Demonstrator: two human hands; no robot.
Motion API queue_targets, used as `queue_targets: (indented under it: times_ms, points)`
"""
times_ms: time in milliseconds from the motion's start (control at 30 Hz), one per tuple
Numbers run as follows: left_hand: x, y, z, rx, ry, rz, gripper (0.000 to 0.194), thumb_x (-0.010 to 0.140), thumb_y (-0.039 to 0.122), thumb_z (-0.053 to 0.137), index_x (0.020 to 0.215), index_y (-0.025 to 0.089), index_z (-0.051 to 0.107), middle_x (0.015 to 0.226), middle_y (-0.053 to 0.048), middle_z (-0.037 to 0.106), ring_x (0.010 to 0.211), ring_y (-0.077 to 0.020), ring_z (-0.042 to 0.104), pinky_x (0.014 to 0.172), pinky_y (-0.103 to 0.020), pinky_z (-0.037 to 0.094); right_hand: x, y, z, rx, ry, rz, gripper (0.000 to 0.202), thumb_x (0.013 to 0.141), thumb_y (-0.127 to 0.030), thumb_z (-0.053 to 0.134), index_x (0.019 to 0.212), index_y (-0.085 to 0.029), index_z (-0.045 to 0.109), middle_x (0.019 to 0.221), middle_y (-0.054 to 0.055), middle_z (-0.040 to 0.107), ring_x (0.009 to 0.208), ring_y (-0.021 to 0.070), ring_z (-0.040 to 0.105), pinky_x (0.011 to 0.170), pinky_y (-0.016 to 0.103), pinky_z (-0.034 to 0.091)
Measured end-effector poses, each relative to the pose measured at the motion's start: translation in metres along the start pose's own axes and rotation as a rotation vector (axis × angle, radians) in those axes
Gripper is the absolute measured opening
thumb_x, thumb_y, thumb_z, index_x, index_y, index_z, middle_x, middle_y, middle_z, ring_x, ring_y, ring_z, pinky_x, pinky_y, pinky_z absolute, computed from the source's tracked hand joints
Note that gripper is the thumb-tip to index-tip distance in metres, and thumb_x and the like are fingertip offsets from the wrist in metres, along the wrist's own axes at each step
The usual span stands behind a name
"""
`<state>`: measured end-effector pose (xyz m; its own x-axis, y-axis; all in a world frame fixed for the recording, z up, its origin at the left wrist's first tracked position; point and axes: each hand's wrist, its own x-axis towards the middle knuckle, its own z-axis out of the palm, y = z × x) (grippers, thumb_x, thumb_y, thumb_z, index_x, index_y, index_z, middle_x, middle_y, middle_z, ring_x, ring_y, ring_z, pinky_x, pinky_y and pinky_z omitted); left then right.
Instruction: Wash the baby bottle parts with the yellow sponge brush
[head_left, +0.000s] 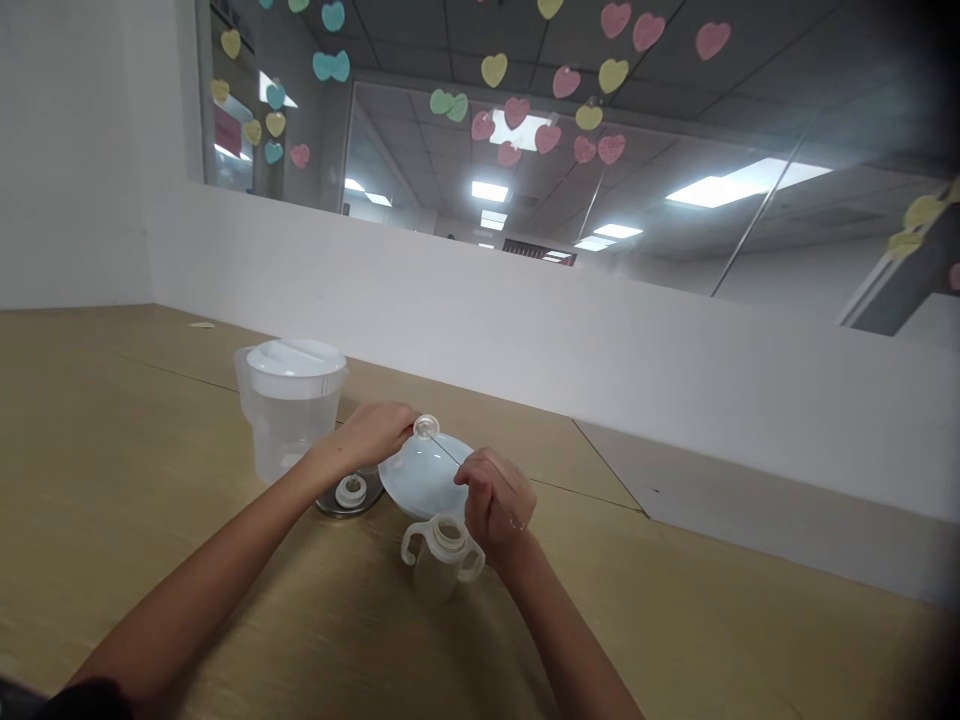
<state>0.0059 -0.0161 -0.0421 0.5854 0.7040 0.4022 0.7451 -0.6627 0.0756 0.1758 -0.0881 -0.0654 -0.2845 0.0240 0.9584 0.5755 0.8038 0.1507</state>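
Observation:
My left hand (pixel 386 428) grips a small clear round piece (pixel 426 428), like a bottle nipple, above the far edge of a pale blue bowl (pixel 420 478). Closed around a thin wire-like tool (pixel 445 452), my right hand (pixel 499 500) is at the bowl's right side; the tool's tip meets the clear piece. Just left of my right wrist stands an open, translucent bottle (pixel 439 560) with two handles. A white ring (pixel 351 491) lies on a round metal tray (pixel 343 511), partly hidden by my left forearm.
Behind my left forearm stands a clear pitcher (pixel 296 420) with a white lid. The wooden table (pixel 225 560) meets a white wall (pixel 465 330) beneath a window with heart-shaped notes. A small yellowish scrap (pixel 202 325) lies at the back left.

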Motion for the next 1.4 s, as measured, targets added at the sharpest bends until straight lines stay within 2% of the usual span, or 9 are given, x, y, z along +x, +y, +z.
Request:
queue_targets:
  times_ms: [500, 800, 900, 1067, 1200, 1300, 1400]
  points:
    - [-0.002, -0.001, -0.003, -0.007, 0.039, 0.039, 0.022, 0.084, 0.021, 0.039, 0.073, 0.019, 0.058, 0.078, -0.003, 0.064, 0.073, -0.0170, 0.058, 0.053, -0.024, 0.029, 0.003, -0.003, -0.003, 0.016, 0.026, -0.003, 0.031, 0.094, -0.020, 0.030, 0.067, -0.017, 0.046, 0.056, 0.001, 0.048, 0.054, 0.0096, 0.046, 0.049, 0.022, 0.033]
    - [-0.001, 0.000, -0.003, -0.004, 0.012, 0.027, 0.022, 0.085, 0.021, 0.039, 0.077, 0.019, 0.060, 0.081, -0.003, 0.064, 0.075, -0.0167, 0.058, 0.055, -0.024, 0.032, 0.002, -0.001, -0.001, -0.025, 0.004, -0.017, 0.032, 0.093, -0.019, 0.030, 0.065, -0.017, 0.046, 0.056, 0.000, 0.048, 0.053, 0.0094, 0.045, 0.049, 0.022, 0.032]
    - [-0.003, 0.002, -0.005, -0.046, 0.006, 0.063, 0.026, 0.087, 0.024, 0.036, 0.083, 0.019, 0.061, 0.085, -0.004, 0.062, 0.078, -0.0162, 0.057, 0.058, -0.024, 0.035, -0.001, 0.001, 0.001, -0.053, -0.015, -0.006, 0.033, 0.093, -0.019, 0.031, 0.064, -0.017, 0.046, 0.055, 0.000, 0.048, 0.051, 0.0095, 0.044, 0.049, 0.023, 0.031]
    - [-0.003, 0.006, -0.007, -0.112, 0.038, 0.196, 0.031, 0.090, 0.026, 0.032, 0.084, 0.017, 0.060, 0.088, -0.006, 0.058, 0.083, -0.0160, 0.053, 0.067, -0.025, 0.038, -0.004, 0.006, 0.003, -0.037, -0.006, 0.065, 0.034, 0.093, -0.020, 0.029, 0.063, -0.017, 0.046, 0.055, 0.001, 0.047, 0.051, 0.0103, 0.044, 0.048, 0.023, 0.031]
    - [-0.002, 0.012, -0.010, -0.187, 0.075, 0.288, 0.029, 0.091, 0.025, 0.032, 0.080, 0.015, 0.057, 0.081, -0.004, 0.057, 0.080, -0.0152, 0.050, 0.071, -0.026, 0.038, -0.001, 0.008, 0.001, 0.051, 0.089, 0.181, 0.038, 0.094, -0.023, 0.026, 0.062, -0.018, 0.046, 0.055, 0.000, 0.046, 0.050, 0.0102, 0.044, 0.047, 0.023, 0.032]
    - [-0.004, 0.019, -0.015, -0.223, 0.109, 0.306, 0.027, 0.091, 0.023, 0.032, 0.078, 0.016, 0.054, 0.079, -0.003, 0.056, 0.079, -0.0149, 0.049, 0.072, -0.027, 0.037, -0.001, 0.007, 0.003, 0.054, 0.136, 0.240, 0.040, 0.094, -0.022, 0.025, 0.060, -0.018, 0.045, 0.054, 0.000, 0.044, 0.049, 0.0096, 0.043, 0.047, 0.023, 0.031]
    - [-0.008, 0.024, -0.021, -0.241, 0.136, 0.319, 0.027, 0.092, 0.023, 0.031, 0.082, 0.016, 0.055, 0.084, -0.004, 0.058, 0.083, -0.0152, 0.049, 0.076, -0.028, 0.037, -0.004, 0.007, 0.008, 0.037, 0.119, 0.262, 0.040, 0.094, -0.022, 0.025, 0.060, -0.018, 0.045, 0.054, 0.000, 0.044, 0.050, 0.0094, 0.043, 0.047, 0.023, 0.031]
